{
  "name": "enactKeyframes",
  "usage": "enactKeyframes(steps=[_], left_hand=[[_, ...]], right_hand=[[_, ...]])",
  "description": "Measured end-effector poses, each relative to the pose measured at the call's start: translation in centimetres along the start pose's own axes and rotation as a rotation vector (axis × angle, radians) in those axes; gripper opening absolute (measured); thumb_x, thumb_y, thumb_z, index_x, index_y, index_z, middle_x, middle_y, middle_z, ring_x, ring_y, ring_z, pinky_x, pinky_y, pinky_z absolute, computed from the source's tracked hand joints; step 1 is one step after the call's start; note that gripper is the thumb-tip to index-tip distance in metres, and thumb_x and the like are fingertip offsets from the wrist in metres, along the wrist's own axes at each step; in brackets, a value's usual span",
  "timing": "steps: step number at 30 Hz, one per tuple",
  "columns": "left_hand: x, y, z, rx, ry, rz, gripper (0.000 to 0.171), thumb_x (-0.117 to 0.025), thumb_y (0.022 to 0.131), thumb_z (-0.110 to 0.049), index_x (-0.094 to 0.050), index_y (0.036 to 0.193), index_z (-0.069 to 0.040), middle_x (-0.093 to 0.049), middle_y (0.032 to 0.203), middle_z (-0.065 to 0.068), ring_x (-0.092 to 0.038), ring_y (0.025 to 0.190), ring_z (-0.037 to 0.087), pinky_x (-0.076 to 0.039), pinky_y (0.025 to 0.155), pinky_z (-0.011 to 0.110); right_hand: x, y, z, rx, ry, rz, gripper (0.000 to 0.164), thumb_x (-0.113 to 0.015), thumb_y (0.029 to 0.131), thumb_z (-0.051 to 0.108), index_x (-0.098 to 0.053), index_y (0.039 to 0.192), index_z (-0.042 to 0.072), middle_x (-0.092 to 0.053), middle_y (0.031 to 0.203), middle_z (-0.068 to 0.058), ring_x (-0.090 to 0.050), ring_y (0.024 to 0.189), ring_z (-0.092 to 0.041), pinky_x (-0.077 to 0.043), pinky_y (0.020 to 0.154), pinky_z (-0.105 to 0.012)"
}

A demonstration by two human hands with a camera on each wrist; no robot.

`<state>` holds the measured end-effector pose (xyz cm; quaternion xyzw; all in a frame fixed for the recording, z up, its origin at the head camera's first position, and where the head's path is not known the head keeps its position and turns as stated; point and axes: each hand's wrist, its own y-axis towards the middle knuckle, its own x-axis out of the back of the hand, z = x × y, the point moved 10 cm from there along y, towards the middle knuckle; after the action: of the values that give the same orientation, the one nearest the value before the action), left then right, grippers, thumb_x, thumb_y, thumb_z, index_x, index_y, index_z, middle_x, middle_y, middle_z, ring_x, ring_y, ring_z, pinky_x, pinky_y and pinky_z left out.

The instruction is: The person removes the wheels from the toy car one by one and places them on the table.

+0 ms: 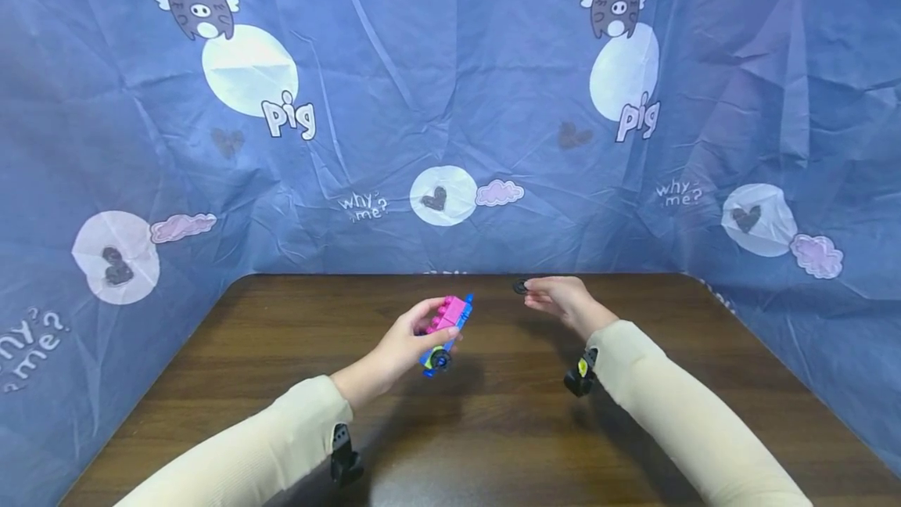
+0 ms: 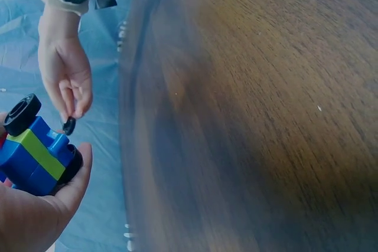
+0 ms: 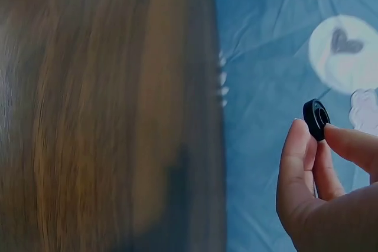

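Toy, black ring (room between)

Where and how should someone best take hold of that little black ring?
The black ring is probably best pinched across its thickness at the rim, coming from the left in the head view. The right hand holds one edge, while the opposite edge sticks out bare; the thin, round shape suits a light pinch.

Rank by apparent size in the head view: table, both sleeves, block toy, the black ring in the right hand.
1. Table
2. Left sleeve and right sleeve: look alike, both cut off by the frame edge, so unranked
3. Block toy
4. Black ring
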<state>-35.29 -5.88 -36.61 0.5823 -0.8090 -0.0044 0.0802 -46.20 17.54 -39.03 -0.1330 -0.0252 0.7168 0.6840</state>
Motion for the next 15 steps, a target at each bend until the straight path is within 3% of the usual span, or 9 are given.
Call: enactKeyframes(steps=[10, 13, 15], left_hand=[[0.1, 0.0, 0.1, 0.011, 0.012, -0.005, 0.055, -0.06, 0.096, -0.016, -0.037, 0.144, -0.004, -0.064, 0.116, 0.027, -0.067, 0.088, 0.015, -0.055, 0.08, 0.033], [0.2, 0.0, 0.1, 0.017, 0.027, -0.001, 0.054, -0.06, 0.096, -0.018, -0.037, 0.144, -0.004, -0.063, 0.119, 0.026, -0.065, 0.094, 0.015, -0.053, 0.082, 0.032], [0.3, 0.0, 0.1, 0.023, 0.035, -0.004, 0.054, -0.06, 0.096, -0.018, -0.038, 0.144, -0.006, -0.062, 0.12, 0.025, -0.063, 0.097, 0.017, -0.053, 0.082, 0.032]], right_hand=[[2.6, 1.6, -2.2, -0.057, -0.073, -0.14, 0.011, -0.057, 0.088, -0.01, -0.056, 0.099, -0.01, -0.064, 0.063, -0.005, -0.063, 0.051, -0.009, -0.056, 0.059, -0.021], [3.1, 1.8, -2.8, -0.084, -0.079, -0.192, 0.02, -0.06, 0.085, -0.01, -0.053, 0.104, -0.012, -0.064, 0.065, -0.007, -0.064, 0.051, -0.01, -0.057, 0.059, -0.021], [3.3, 1.8, -3.1, -0.098, -0.092, -0.22, 0.033, -0.061, 0.085, -0.01, -0.05, 0.115, -0.015, -0.063, 0.067, -0.008, -0.064, 0.051, -0.01, -0.057, 0.06, -0.022]])
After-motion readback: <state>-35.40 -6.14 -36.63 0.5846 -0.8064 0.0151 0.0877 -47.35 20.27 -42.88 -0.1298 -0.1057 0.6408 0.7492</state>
